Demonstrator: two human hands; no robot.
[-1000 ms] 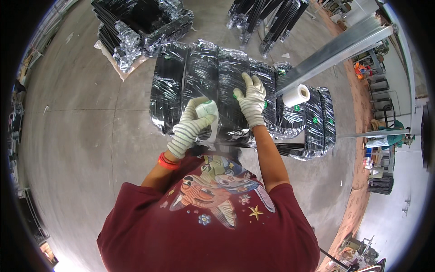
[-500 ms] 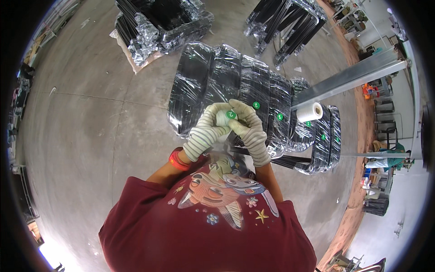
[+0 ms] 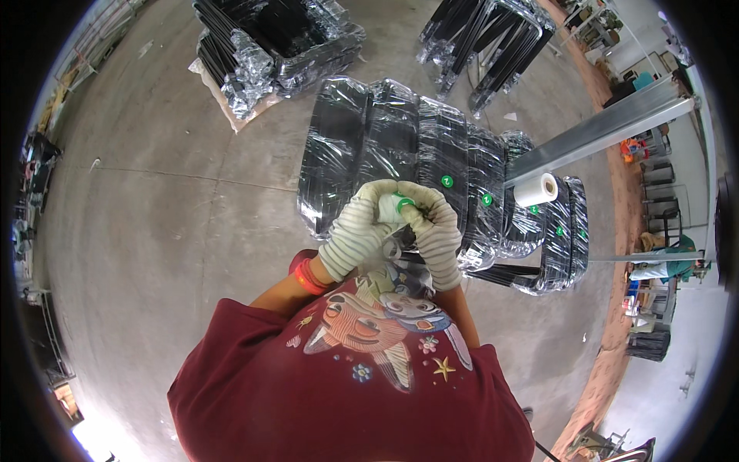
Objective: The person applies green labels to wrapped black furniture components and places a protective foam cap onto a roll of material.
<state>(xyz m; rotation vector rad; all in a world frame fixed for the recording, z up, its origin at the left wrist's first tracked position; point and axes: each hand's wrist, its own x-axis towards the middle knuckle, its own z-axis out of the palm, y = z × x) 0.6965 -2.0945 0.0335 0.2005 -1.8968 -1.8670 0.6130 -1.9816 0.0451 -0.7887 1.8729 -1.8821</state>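
Hands in pale, grey-striped gloves meet before the chest: the left hand point(image 3: 356, 229) curls around a small white roll of labels point(image 3: 390, 209), while the right hand point(image 3: 436, 235), its fingers bent and nearly closed, comes to the roll's green-marked side; its fingertips are partly hidden, so I cannot tell whether they pinch anything. The left grip probably steadies the roll, leaving the right fingers free to work at its edge. A pale strip point(image 3: 393, 247) shows below the roll. Just beyond the hands stands a row of black bundles point(image 3: 336, 142) in clear film, side by side, their faces likely kept in reach this way. Several carry a round green sticker point(image 3: 447, 182). Near the row's right part, a larger roll of film point(image 3: 536, 189) lies on its side beside a grey metal beam point(image 3: 604, 138); what supports it is unclear. Farther off, on the concrete floor point(image 3: 146, 254), a wrapped black stack point(image 3: 319, 65) sits over a brown sheet point(image 3: 235, 115), perhaps for protection, with black frames point(image 3: 504, 46) to its right.
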